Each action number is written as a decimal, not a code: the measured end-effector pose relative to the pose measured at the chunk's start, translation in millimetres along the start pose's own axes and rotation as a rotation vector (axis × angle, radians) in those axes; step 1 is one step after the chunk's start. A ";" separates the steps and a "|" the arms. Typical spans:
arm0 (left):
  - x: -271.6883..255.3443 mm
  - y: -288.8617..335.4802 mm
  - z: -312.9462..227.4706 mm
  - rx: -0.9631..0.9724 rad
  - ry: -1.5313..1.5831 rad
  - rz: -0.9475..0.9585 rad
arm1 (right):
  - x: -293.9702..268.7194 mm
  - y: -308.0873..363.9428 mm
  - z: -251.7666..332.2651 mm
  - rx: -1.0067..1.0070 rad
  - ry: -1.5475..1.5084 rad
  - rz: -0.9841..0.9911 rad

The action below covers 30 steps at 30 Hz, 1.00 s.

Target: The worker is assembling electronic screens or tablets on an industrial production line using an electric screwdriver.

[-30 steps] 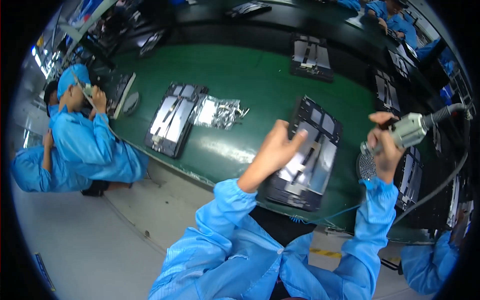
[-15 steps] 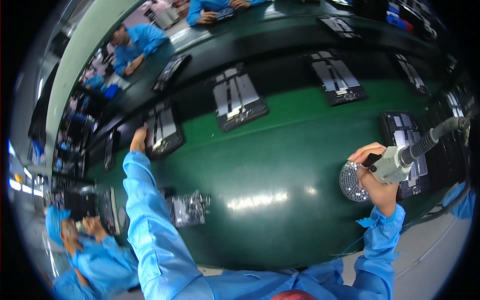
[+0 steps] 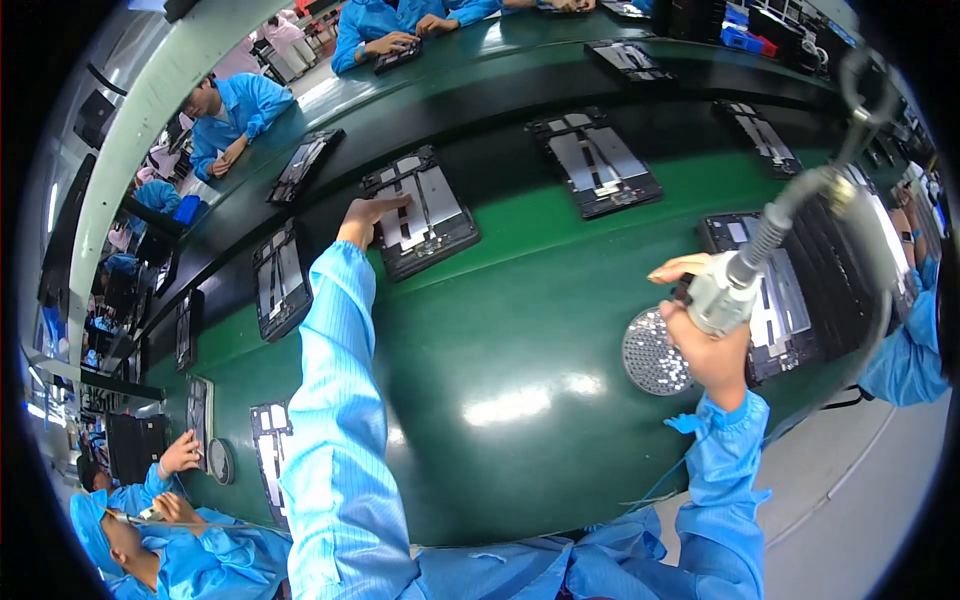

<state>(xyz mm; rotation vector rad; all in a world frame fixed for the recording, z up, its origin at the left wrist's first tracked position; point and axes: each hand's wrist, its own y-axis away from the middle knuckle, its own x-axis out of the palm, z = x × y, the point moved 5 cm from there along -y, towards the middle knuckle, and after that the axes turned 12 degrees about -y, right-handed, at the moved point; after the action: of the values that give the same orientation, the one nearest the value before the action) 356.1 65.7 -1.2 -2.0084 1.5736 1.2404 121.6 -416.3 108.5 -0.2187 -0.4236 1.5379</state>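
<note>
My left hand (image 3: 374,218) is stretched forward to an opened tablet (image 3: 447,232), its fingers closed on the near left part of that tablet. Dark frame, silvery grey panels and small boards show in the tablet's open back. In my right hand (image 3: 712,345) is a pale grey electric screwdriver (image 3: 722,298) with a ribbed sleeve and a cord rising from it; its bit is hidden. Just left of that hand lies a round metal dish (image 3: 650,362) of small shiny screws. Under and beyond the screwdriver is another opened tablet (image 3: 792,300).
More opened tablets (image 3: 597,170), (image 3: 282,280) lie along the green bench (image 3: 520,340) and dark belt. One tablet (image 3: 270,440) is partly behind my left sleeve. Co-workers in blue (image 3: 235,120) sit opposite and at left. A pale metal post (image 3: 105,180) stands at left.
My left hand has moved right, from one opened tablet to the neighbouring one. The view has shifted, so the bench things sit farther left. My right hand keeps the screwdriver near the dish.
</note>
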 end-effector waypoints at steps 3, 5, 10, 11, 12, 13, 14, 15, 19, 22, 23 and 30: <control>5.5 22.5 -19.8 0.122 0.590 -0.038 | -4.4 5.1 11.3 0.026 -0.005 -0.032; -8.5 54.6 -39.8 0.011 0.452 -0.259 | -7.7 6.4 14.6 0.050 -0.032 -0.039; -25.5 175.6 -35.0 0.280 0.525 -0.173 | 0.4 8.6 13.4 -0.002 -0.085 0.064; -17.7 211.4 -31.7 0.291 0.585 -0.111 | 4.2 11.3 8.7 0.054 -0.117 0.059; -7.9 247.1 -23.9 0.282 0.577 -0.108 | 9.8 12.0 13.8 0.056 -0.107 0.099; 2.4 285.4 -8.5 0.256 0.564 -0.117 | 16.2 12.9 22.4 0.095 -0.117 0.145; 21.4 312.9 9.8 0.216 0.639 -0.103 | 17.6 13.6 21.3 0.041 -0.108 0.166; 42.9 330.6 37.8 0.142 0.636 -0.148 | 21.5 13.1 24.6 -0.008 -0.119 0.189; 93.2 400.8 53.8 0.105 0.668 -0.080 | 28.4 9.2 11.3 0.024 -0.108 0.204; 90.6 411.6 56.3 0.185 0.106 -0.291 | 40.5 19.3 15.6 -0.083 -0.084 0.149; 87.0 418.9 53.5 0.208 -0.345 -0.458 | 48.7 24.6 15.4 -0.076 -0.096 0.164; 3.8 394.9 99.2 0.397 -0.415 -0.749 | 50.3 35.6 2.4 0.000 0.029 0.097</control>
<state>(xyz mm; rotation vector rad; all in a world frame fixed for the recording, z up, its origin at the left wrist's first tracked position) -42.1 -8.0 41.5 -1.6813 0.6867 0.8702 87.0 -365.5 103.1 -0.2647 -0.3946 1.6273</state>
